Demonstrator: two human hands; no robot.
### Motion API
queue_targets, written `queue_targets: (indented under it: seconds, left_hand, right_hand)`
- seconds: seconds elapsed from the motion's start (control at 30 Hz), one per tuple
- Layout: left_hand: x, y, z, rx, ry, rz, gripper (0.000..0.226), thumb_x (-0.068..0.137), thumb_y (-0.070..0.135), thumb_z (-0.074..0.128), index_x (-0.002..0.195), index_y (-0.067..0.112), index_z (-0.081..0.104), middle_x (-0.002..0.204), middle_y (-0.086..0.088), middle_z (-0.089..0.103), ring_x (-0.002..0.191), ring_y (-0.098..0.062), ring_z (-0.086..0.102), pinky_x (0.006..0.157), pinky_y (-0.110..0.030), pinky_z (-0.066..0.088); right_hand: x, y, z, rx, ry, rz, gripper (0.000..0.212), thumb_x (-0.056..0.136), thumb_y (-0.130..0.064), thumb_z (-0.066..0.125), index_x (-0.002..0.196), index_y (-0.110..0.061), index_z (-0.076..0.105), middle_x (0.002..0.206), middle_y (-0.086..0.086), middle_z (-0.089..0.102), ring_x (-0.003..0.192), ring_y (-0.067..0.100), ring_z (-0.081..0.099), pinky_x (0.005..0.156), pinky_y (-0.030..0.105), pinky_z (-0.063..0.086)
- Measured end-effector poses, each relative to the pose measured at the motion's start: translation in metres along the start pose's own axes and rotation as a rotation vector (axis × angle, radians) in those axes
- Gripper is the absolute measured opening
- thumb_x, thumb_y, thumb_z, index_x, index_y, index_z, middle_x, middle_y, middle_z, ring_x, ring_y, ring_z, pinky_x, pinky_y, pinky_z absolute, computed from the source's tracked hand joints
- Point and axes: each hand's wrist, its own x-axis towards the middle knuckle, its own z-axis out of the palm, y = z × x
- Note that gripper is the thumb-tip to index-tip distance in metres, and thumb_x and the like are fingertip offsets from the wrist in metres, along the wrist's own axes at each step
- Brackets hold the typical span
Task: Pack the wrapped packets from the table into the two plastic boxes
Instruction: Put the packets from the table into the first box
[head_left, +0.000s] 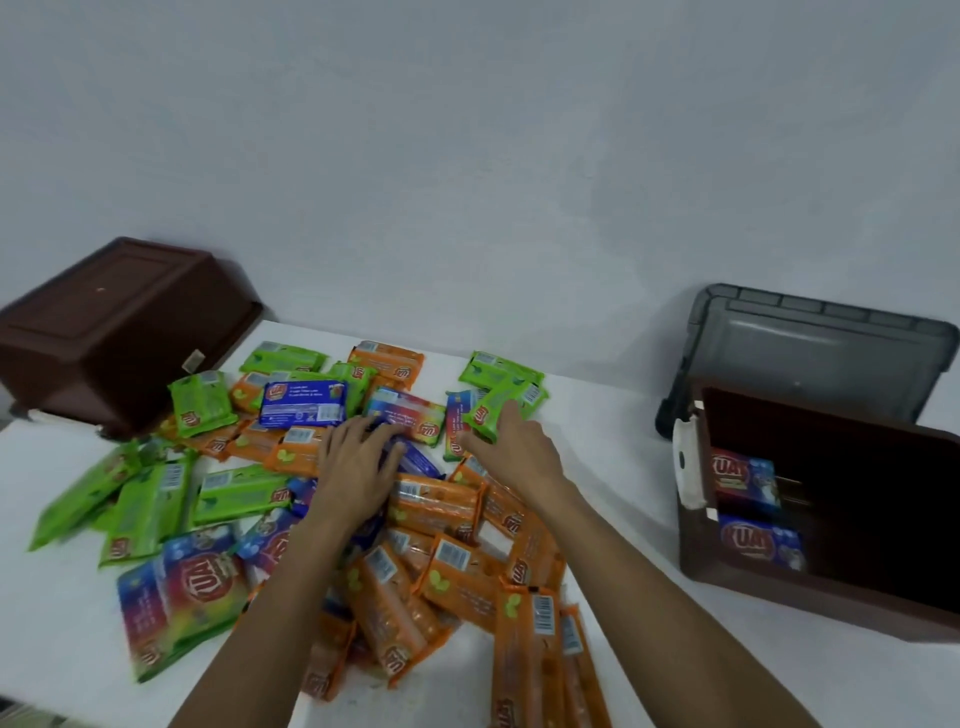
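A heap of wrapped packets covers the white table (613, 467): green ones (148, 512) at the left, orange ones (457, 566) in the middle, and blue and multicoloured ones among them. My left hand (356, 470) lies on the heap with its fingers spread over a dark blue packet (415, 460). My right hand (514, 449) grips a tilted green packet (491, 413) between thumb and fingers. At the right, an open brown plastic box (831, 597) holds two blue packets (748, 506) against its left wall. At the far left, a second brown plastic box (119, 332) sits upside down.
A grey translucent lid (815, 345) leans against the wall behind the open box. A white latch (685, 462) hangs on that box's left rim. A pale wall runs along the table's far edge.
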Motion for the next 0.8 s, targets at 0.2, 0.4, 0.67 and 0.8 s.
queue_targets:
  seconds: [0.2,0.4,0.67,0.8]
  left_hand:
    - [0.002,-0.004,-0.002,-0.065,-0.010,-0.017,0.065,0.090,0.055,0.013,0.125,0.028,0.061,0.125,-0.002,0.055,0.125,-0.021,0.042,0.110,-0.039,0.020]
    - [0.003,-0.003,-0.001,-0.087,-0.014,-0.024,0.052,0.093,0.046,0.022,0.124,0.029,0.061,0.124,-0.002,0.054,0.125,-0.021,0.040,0.112,-0.041,0.018]
    - [0.012,0.003,-0.005,-0.026,-0.059,-0.098,0.030,0.100,0.038,0.040,0.125,0.029,0.054,0.124,-0.004,0.056,0.124,-0.024,0.041,0.109,-0.041,0.021]
    - [0.025,0.004,-0.015,0.006,-0.142,-0.153,0.027,0.097,0.045,0.045,0.118,0.033,0.057,0.116,-0.002,0.060,0.116,-0.024,0.047,0.099,-0.044,0.027]
  right_hand:
    - [0.020,-0.026,0.012,-0.169,0.083,0.063,0.095,0.083,-0.061,0.065,0.148,-0.012,0.017,0.116,0.010,0.065,0.104,0.028,0.065,0.067,0.032,0.043]
    - [0.031,-0.035,0.025,-0.204,0.100,0.174,0.103,0.074,-0.061,0.074,0.144,-0.014,0.015,0.108,0.008,0.066,0.096,0.026,0.066,0.070,0.034,0.047]
    - [0.031,-0.033,0.026,-0.088,0.089,0.177,0.108,0.074,-0.043,0.079,0.150,-0.017,0.007,0.110,0.008,0.064,0.096,0.027,0.065,0.076,0.037,0.054]
    - [0.030,-0.023,0.012,0.064,0.052,0.185,0.107,0.074,-0.041,0.076,0.151,-0.017,0.005,0.112,0.006,0.059,0.096,0.026,0.062,0.074,0.036,0.052]
